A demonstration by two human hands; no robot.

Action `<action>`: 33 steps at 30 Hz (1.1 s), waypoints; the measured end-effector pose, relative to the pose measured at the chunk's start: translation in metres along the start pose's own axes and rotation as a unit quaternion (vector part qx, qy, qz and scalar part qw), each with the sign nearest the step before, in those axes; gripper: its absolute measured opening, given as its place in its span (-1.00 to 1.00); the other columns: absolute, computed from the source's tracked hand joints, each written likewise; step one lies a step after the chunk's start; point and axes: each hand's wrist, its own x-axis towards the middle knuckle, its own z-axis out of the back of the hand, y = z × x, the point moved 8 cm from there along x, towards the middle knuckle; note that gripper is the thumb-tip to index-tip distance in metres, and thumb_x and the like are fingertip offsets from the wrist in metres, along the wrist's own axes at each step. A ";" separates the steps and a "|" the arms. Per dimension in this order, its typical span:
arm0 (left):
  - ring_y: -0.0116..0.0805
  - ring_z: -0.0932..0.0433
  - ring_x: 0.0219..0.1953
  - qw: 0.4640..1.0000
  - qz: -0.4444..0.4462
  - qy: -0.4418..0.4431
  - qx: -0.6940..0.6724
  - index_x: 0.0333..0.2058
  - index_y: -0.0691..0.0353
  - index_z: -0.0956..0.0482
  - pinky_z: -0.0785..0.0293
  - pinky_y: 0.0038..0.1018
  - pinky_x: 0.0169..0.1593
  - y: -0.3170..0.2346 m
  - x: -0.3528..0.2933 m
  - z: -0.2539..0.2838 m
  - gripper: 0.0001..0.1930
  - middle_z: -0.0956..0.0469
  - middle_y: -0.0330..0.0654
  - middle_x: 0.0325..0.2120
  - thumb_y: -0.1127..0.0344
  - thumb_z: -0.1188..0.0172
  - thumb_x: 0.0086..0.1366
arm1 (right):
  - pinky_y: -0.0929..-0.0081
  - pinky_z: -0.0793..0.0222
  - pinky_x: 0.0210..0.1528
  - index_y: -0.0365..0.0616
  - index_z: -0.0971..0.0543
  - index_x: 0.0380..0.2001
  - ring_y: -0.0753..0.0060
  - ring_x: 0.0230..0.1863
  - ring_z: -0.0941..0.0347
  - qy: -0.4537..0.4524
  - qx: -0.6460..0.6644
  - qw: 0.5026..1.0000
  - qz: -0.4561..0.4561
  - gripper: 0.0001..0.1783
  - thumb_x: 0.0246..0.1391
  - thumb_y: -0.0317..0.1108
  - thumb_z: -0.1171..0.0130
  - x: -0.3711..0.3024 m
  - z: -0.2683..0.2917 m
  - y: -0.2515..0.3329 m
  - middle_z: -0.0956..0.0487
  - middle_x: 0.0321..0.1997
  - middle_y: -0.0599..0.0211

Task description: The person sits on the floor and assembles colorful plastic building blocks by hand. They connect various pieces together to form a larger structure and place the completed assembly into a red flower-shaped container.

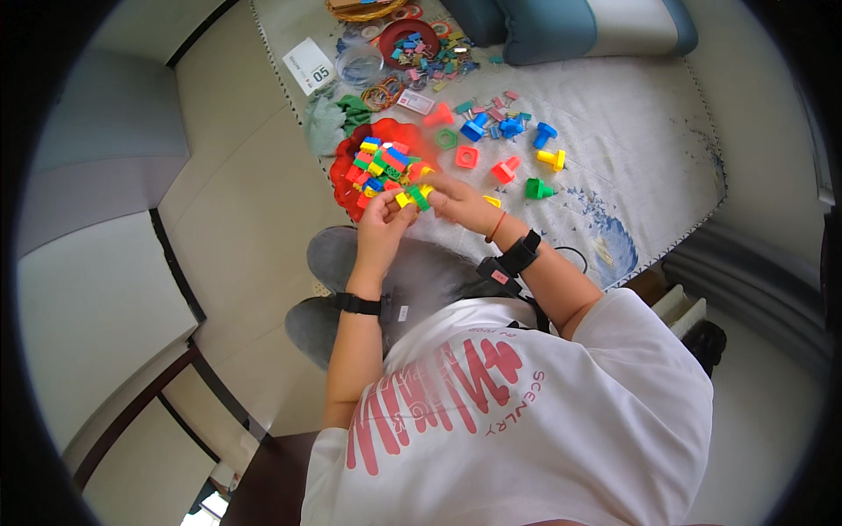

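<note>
My left hand (382, 219) and my right hand (458, 202) meet over the near edge of a patterned cloth (631, 167). Together they pinch a small cluster of yellow and green toy bricks (412, 198). Just beyond my left hand stands a red flower-shaped tray (344, 167) piled with several bricks in red, yellow, green and blue (381, 162). Both wrists wear black bands.
Big plastic bolts and nuts lie on the cloth: red (504, 169), green (537, 188), yellow (552, 159), blue (544, 133). Further back are small clips (438, 61), rubber bands (382, 92), a red dish (406, 37), a white card (309, 66) and a cushion (579, 26).
</note>
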 end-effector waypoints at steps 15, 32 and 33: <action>-0.48 -0.50 -0.15 0.999 0.017 0.010 -0.040 -0.01 0.36 -0.32 -0.46 -0.57 -0.08 0.003 0.000 -0.001 -0.67 -0.50 -0.14 -0.16 0.37 -0.09 0.30 | 0.58 -0.33 -0.43 -0.20 -0.53 -0.30 0.58 -0.50 -0.39 0.012 -0.024 1.000 -0.016 -0.47 0.21 0.10 0.12 0.008 0.004 -0.015 -0.48 -0.49 0.39; -0.50 -0.47 -0.16 1.000 -0.001 -0.014 0.025 -0.06 0.31 -0.35 -0.44 -0.60 -0.11 -0.002 0.009 0.005 -0.69 -0.48 -0.19 -0.20 0.41 -0.16 0.24 | 0.58 -0.39 -0.35 -0.21 -0.45 -0.14 0.58 -0.34 -0.44 0.007 0.024 1.000 0.006 -0.60 0.14 -0.09 -0.10 0.017 0.011 -0.016 -0.50 -0.28 0.38; -0.50 -0.47 -0.16 1.000 -0.006 -0.007 0.020 -0.07 0.31 -0.35 -0.44 -0.60 -0.11 -0.003 0.009 0.004 -0.69 -0.48 -0.19 -0.20 0.41 -0.17 0.24 | 0.57 -0.39 -0.35 -0.20 -0.45 -0.15 0.58 -0.33 -0.44 0.025 0.013 1.000 -0.001 -0.60 0.15 -0.07 -0.07 0.017 0.007 -0.015 -0.50 -0.29 0.38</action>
